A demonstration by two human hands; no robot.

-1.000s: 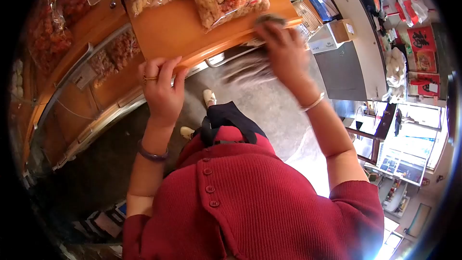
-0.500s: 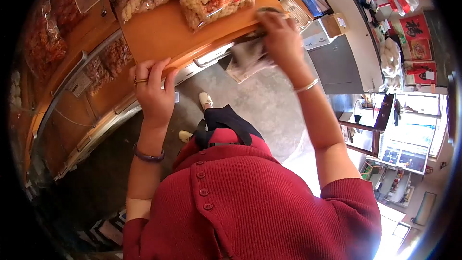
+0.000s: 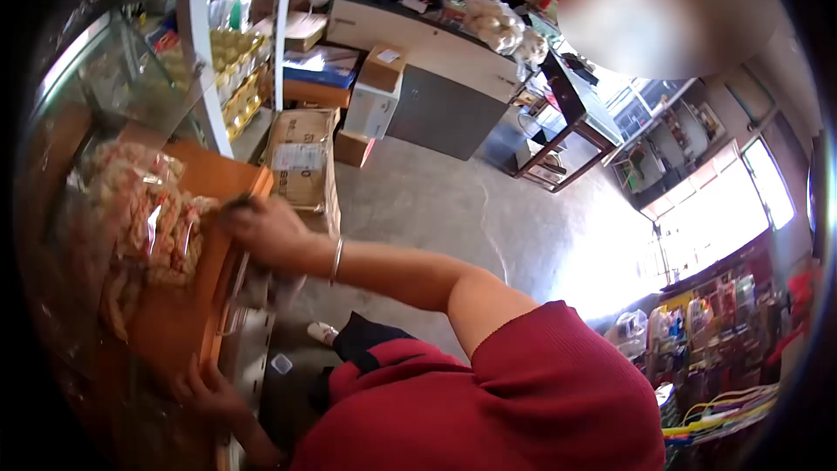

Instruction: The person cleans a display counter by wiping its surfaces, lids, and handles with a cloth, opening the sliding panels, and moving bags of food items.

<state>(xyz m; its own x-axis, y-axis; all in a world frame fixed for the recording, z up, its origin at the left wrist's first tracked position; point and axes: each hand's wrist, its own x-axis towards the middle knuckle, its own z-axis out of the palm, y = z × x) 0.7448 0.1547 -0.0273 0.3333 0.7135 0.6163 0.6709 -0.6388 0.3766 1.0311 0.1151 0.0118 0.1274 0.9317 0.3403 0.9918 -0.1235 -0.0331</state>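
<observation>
My right hand (image 3: 270, 231), with a bangle at the wrist, is at the far end of the orange wooden counter (image 3: 235, 176). Its fingers are closed, and a small dark thing (image 3: 241, 204) shows at them, too blurred to name. Just left of it lie clear bags of knobbly pale snacks (image 3: 161, 222) with red print. My left hand (image 3: 209, 394) rests at the counter's near edge, fingers apart and holding nothing.
Past the counter stand a large cardboard box (image 3: 301, 161), a white metal rack (image 3: 202, 52) with yellow trays, and a grey-fronted cabinet (image 3: 445, 109). Concrete floor (image 3: 436, 201) stretches right, towards a dark wooden stand (image 3: 571, 135). A glass panel (image 3: 105, 61) rises at left.
The view has swung right, bringing more of the room into sight. My right hand stays near the counter's end with the dark thing; my left hand still rests on the edge.
</observation>
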